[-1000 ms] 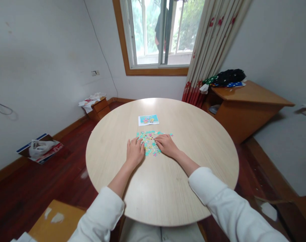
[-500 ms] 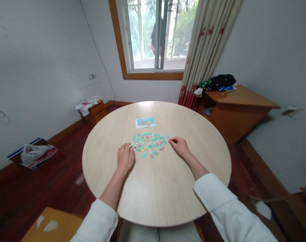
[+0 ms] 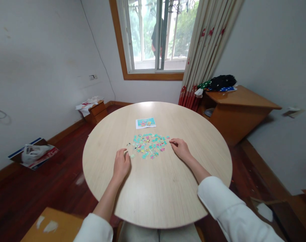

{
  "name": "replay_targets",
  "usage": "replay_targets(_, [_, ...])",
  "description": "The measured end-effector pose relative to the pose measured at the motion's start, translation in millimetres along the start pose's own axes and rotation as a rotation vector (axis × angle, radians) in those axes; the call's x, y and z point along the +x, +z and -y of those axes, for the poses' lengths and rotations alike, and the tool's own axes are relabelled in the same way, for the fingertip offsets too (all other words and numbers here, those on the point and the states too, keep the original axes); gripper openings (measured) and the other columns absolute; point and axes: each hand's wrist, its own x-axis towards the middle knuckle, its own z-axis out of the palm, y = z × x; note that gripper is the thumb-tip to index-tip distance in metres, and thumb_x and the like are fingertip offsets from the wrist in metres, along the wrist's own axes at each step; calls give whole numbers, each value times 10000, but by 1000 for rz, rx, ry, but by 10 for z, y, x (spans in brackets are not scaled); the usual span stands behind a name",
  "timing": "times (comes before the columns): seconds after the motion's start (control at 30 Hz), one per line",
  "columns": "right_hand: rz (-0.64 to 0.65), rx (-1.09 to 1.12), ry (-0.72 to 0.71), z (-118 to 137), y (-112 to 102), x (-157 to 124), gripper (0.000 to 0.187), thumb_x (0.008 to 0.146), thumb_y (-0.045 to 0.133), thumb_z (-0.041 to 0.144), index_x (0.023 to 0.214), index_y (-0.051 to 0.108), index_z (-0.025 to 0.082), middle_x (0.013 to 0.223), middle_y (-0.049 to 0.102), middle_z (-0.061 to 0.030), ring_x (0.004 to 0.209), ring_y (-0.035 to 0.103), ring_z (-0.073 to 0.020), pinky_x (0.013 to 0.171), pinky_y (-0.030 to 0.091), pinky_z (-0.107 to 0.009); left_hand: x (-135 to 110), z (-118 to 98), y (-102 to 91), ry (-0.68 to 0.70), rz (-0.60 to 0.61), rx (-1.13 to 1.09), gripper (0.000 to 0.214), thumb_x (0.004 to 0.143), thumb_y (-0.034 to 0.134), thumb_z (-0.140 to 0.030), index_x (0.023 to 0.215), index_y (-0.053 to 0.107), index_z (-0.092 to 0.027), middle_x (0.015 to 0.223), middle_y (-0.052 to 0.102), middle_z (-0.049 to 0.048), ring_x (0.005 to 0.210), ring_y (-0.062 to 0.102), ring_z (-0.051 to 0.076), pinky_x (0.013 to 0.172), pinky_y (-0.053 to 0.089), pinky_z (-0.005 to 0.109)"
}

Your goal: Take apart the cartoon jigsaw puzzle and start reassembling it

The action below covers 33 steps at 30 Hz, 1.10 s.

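Loosely scattered jigsaw pieces (image 3: 155, 140): lie in a rough patch on the round tabletop (image 3: 153, 191), between the two hands, mostly turquoise with some pink and yellow.
Left hand (image 3: 122, 163): lies to the left of the patch, loosely open, with fingers bent, just beside a pale stray piece (image 3: 132, 156).
Right hand (image 3: 180, 148): lies just off the right edge of the patch, with thumb and fingertips drawn together; cannot tell whether pinched on a piece.
Cartoon picture sheet (image 3: 145, 123): lies flat beyond the patch, near its far edge, with a white margin on the left.
Wooden desk (image 3: 243, 114): stands beyond the tabletop on the right, bearing heaped dark cloth (image 3: 223, 81).
Sliding window (image 3: 144, 43): faces from the far wall, beside a flower-patterned curtain (image 3: 203, 43).
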Motion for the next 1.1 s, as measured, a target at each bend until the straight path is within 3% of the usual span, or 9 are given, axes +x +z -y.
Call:
replay_targets(0.23, [133, -258, -38, 113, -79, -184, 348, 869, 432, 208, 1121, 672, 210, 1234, 625, -107, 1152, 557, -228, 960, 438, -433, -135, -6, -122, 13, 24, 11, 258, 854, 394, -250, 1008, 563, -131, 1052, 592, 142, 1040, 548, 265, 956, 442, 451])
replay_targets(0.47, [271, -539, -77, 340, -185, -410, 475, 937, 327, 273, 1369, 461, 129, 1397, 471, -170, 1303, 415, -267, 1054, 338, -428, -218, -1, -152, 63, 95, 66, 232, 831, 418, -188, 984, 585, -136, 1078, 591, 140, 1061, 538, 261, 985, 423, 447])
replay_targets(0.67, [300, -587, -69, 395, -199, -423, 511, 951, 292, 299, 1427, 366, 129, 1412, 452, -172, 1314, 402, -266, 1061, 325, -423, -248, -39, -159, 114, 104, 135, 224, 844, 430, -178, 994, 594, -146, 1094, 587, 138, 1068, 532, 260, 973, 429, 446])
replay_targets(1.1, [286, -551, -106, 348, -184, -431, 512, 946, 304, 308, 1432, 358, 158, 1406, 466, -155, 1311, 407, -267, 1060, 328, -439, -275, -123, -149, 246, 130, 232, 240, 854, 423, -170, 1018, 597, -154, 1090, 603, 145, 1040, 550, 268, 950, 427, 474])
